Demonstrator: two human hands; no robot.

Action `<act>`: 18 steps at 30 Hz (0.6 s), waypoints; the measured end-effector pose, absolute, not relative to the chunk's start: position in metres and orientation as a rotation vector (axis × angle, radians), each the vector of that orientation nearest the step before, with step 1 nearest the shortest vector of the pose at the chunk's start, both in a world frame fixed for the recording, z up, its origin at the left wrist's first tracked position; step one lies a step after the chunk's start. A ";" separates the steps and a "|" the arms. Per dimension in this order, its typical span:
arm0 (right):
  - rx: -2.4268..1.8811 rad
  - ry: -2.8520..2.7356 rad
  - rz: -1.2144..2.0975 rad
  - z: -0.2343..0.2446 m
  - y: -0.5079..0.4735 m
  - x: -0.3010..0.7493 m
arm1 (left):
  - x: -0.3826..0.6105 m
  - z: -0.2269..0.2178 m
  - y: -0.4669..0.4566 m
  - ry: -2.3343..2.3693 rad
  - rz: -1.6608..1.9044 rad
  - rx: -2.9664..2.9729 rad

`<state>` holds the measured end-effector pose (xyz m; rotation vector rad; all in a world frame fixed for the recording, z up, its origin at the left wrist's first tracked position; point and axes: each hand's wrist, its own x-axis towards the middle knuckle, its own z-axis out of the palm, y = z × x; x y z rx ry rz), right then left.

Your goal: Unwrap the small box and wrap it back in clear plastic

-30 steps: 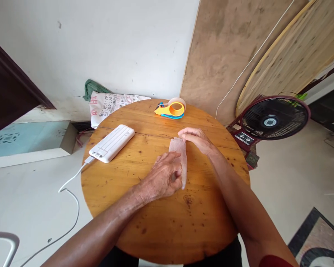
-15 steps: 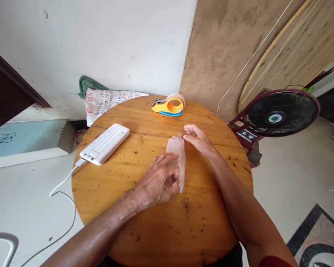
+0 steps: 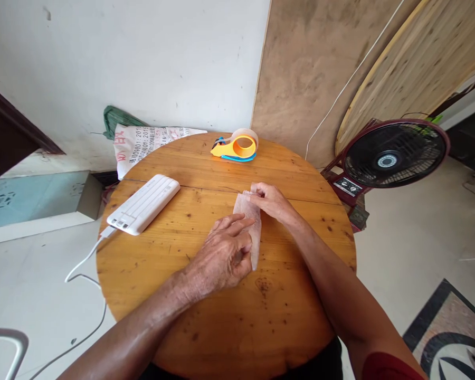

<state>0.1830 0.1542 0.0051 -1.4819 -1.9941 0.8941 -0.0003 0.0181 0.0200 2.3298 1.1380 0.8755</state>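
Two hands meet at the centre of the frame, over a round wooden table point(image 3: 293, 316). Your left hand point(image 3: 225, 253) lies palm down on a thin, translucent pinkish pouch point(image 3: 255, 244). Its fingers are loosely bent and its forefinger reaches across the pouch toward the upper right. Whether the thumb clamps the pouch's edge cannot be told. Your right hand point(image 3: 271, 200) is closed at the fingertips and pinches the pouch's upper end, just above the left forefinger. The pouch lies flat on the table as a narrow strip that runs from the right fingertips down to just right of the left hand; its left part is hidden under that hand.

Left of centre, a white power bank point(image 3: 144, 204) rests aslant on the table, well apart from both hands. Its white cable point(image 3: 83, 264) hangs over the left rim down to the floor. At the table's far edge, upper centre, stands a yellow and blue tape dispenser point(image 3: 235, 148) with a roll in it.

Beyond the table, a printed white sack point(image 3: 142, 142) leans at the foot of the wall, with a green bag point(image 3: 116, 117) behind it. At the right of the frame, a dark fan point(image 3: 393, 158) stands on the floor in front of leaning wooden boards point(image 3: 411, 58).
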 end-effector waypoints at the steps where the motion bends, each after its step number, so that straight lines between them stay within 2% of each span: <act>1: -1.461 -1.987 0.933 0.008 0.153 0.184 | 0.000 0.021 0.018 1.139 0.873 2.328; 5: -1.427 -1.935 1.093 0.020 0.149 0.185 | -0.001 0.025 0.016 1.142 0.864 2.346; 11: -1.312 -1.842 1.162 0.017 0.148 0.183 | -0.001 0.026 0.016 1.155 0.890 2.428; 18: -1.506 -1.954 0.782 0.005 0.152 0.173 | -0.001 0.023 0.017 1.118 0.881 2.554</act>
